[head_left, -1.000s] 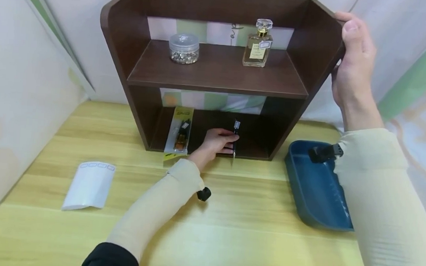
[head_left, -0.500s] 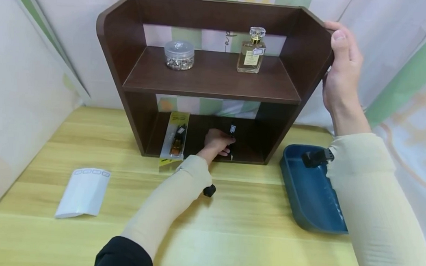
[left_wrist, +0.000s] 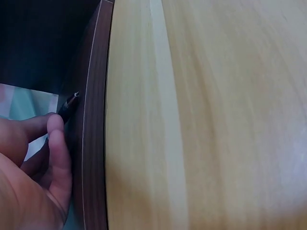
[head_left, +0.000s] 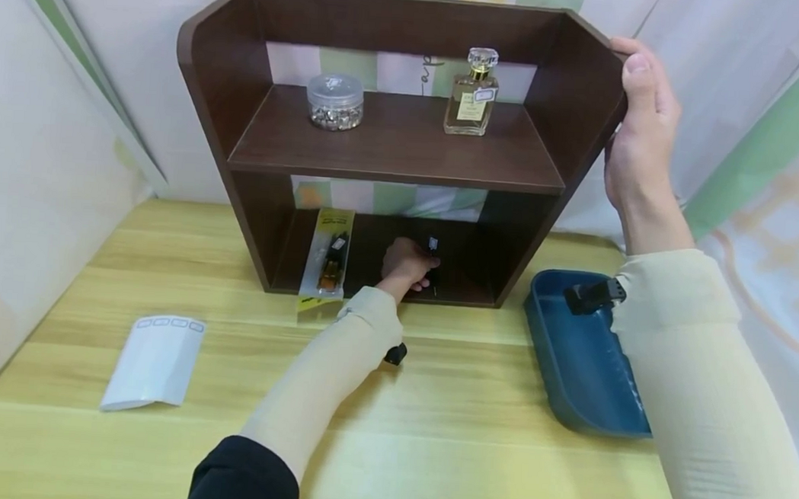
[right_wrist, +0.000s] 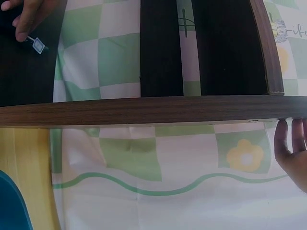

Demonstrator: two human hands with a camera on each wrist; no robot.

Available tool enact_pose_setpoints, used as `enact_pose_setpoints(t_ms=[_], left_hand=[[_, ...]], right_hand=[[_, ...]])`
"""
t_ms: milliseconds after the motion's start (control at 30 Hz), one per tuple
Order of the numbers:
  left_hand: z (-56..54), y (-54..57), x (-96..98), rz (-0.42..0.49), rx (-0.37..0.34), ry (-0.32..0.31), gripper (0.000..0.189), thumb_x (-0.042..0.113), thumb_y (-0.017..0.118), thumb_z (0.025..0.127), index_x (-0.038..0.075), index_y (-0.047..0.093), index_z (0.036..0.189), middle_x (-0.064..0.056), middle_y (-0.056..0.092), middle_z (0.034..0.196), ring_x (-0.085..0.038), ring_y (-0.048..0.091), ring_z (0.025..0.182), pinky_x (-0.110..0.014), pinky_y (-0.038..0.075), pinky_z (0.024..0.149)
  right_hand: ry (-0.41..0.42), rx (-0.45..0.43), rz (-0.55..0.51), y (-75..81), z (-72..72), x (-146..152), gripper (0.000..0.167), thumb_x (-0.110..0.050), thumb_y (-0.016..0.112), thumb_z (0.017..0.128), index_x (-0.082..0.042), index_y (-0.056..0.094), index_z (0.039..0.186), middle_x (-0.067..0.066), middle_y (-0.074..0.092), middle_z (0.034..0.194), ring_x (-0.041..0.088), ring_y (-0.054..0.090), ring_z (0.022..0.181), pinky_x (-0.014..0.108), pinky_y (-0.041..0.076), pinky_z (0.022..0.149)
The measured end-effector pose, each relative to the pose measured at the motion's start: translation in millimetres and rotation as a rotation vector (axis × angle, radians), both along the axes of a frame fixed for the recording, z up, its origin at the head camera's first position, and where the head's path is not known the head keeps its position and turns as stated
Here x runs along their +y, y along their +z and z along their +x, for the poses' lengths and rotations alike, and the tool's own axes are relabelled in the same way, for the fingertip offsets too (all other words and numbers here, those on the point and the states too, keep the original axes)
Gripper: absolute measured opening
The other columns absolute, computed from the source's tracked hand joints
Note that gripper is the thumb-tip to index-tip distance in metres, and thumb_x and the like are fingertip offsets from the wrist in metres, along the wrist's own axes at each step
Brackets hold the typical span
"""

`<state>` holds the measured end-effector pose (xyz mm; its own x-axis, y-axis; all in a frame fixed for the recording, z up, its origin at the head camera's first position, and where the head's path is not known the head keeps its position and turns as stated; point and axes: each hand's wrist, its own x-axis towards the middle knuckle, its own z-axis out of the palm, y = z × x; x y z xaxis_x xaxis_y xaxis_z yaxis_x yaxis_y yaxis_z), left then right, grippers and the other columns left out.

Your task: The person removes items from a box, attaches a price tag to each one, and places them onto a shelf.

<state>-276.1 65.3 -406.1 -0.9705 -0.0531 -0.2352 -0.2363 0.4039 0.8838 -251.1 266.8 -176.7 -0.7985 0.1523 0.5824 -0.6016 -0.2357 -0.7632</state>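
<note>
My left hand (head_left: 405,264) is inside the lower compartment of a dark brown two-tier shelf (head_left: 397,179). It pinches a slim black pen (left_wrist: 70,105) between thumb and fingers, low over the compartment floor. The pen's metal tip faces the shelf's front edge in the left wrist view. A small white label (right_wrist: 38,45) sits on its other end. My right hand (head_left: 643,131) grips the upper right side panel of the shelf, thumb at the front edge. Left of the left hand, a yellow-and-clear blister pack (head_left: 328,260) leans out over the compartment's front edge.
On the upper tier stand a clear lidded jar (head_left: 335,102) of small metallic pieces and a perfume bottle (head_left: 473,94). A blue tray (head_left: 556,381) lies to the right of the shelf, partly behind the right sleeve. A white label sheet (head_left: 154,363) lies at left.
The left hand has gone deeper into the lower compartment with the pen and lowered it. The right hand keeps its grip on the side panel. The head view has shifted slightly.
</note>
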Motion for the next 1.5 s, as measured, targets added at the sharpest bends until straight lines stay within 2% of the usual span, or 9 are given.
enact_pose_setpoints(t_ms=[233, 567, 833, 1067, 1267, 1367, 1500], left_hand=[[1.2, -1.8, 3.6, -0.057, 0.048, 0.001, 0.019, 0.023, 0.077, 0.091, 0.008, 0.074, 0.102, -0.005, 0.066, 0.058, -0.014, 0.061, 0.044, -0.029, 0.054, 0.043], [0.4, -6.4, 5.4, -0.055, 0.063, 0.012, 0.019, 0.023, 0.076, 0.092, 0.009, 0.073, 0.105, -0.005, 0.066, 0.06, -0.016, 0.063, 0.046, -0.03, 0.054, 0.044], [0.9, -7.4, 2.6, -0.025, 0.064, 0.015, 0.022, 0.023, 0.076, 0.092, 0.007, 0.072, 0.107, -0.006, 0.066, 0.063, -0.016, 0.063, 0.047, -0.03, 0.055, 0.045], [5.0, -6.9, -3.0, 0.044, 0.081, 0.016, 0.021, 0.021, 0.077, 0.091, 0.005, 0.072, 0.103, -0.007, 0.067, 0.067, -0.018, 0.063, 0.049, -0.031, 0.056, 0.046], [18.8, -5.0, -14.9, 0.078, 0.13, -0.041, 0.02, 0.021, 0.077, 0.091, 0.005, 0.072, 0.1, -0.012, 0.069, 0.075, -0.016, 0.061, 0.049, -0.031, 0.056, 0.048], [31.5, -2.5, -23.2, 0.089, 0.156, -0.089, 0.02, 0.023, 0.077, 0.091, 0.006, 0.071, 0.1, -0.012, 0.07, 0.079, -0.018, 0.061, 0.05, -0.033, 0.057, 0.049], [53.5, 1.4, -35.3, 0.152, 0.151, -0.159, 0.019, 0.024, 0.079, 0.09, 0.008, 0.071, 0.095, -0.014, 0.07, 0.08, -0.023, 0.062, 0.052, -0.034, 0.056, 0.05]], right_hand=[[0.014, -0.008, -0.043, 1.2, 0.3, 0.1, 0.028, -0.016, 0.05, 0.105, -0.005, 0.066, 0.125, 0.017, 0.062, 0.111, 0.024, 0.056, 0.094, 0.029, 0.047, 0.077], [-0.02, -0.009, -0.026, -0.1, -0.7, -0.3, 0.028, -0.018, 0.049, 0.106, -0.007, 0.067, 0.125, 0.016, 0.061, 0.114, 0.023, 0.056, 0.098, 0.028, 0.047, 0.079], [0.017, -0.01, -0.056, -0.8, -4.0, -0.5, 0.029, -0.018, 0.048, 0.107, -0.005, 0.066, 0.127, 0.017, 0.06, 0.114, 0.023, 0.056, 0.097, 0.029, 0.048, 0.078], [0.026, -0.018, -0.078, -2.8, -7.2, -2.1, 0.029, -0.018, 0.048, 0.107, -0.006, 0.065, 0.127, 0.018, 0.061, 0.115, 0.024, 0.057, 0.095, 0.029, 0.049, 0.077], [0.038, -0.011, -0.078, -4.7, -10.3, -1.4, 0.031, -0.017, 0.044, 0.108, -0.005, 0.063, 0.13, 0.018, 0.06, 0.116, 0.024, 0.057, 0.098, 0.028, 0.048, 0.078], [0.031, -0.019, -0.079, -4.3, -10.3, 0.7, 0.032, -0.017, 0.043, 0.109, -0.007, 0.064, 0.13, 0.017, 0.06, 0.117, 0.023, 0.057, 0.1, 0.027, 0.048, 0.079], [0.001, -0.071, -0.044, -2.8, -5.7, 9.4, 0.032, -0.02, 0.045, 0.109, -0.013, 0.064, 0.133, 0.014, 0.06, 0.122, 0.021, 0.056, 0.104, 0.027, 0.048, 0.082]])
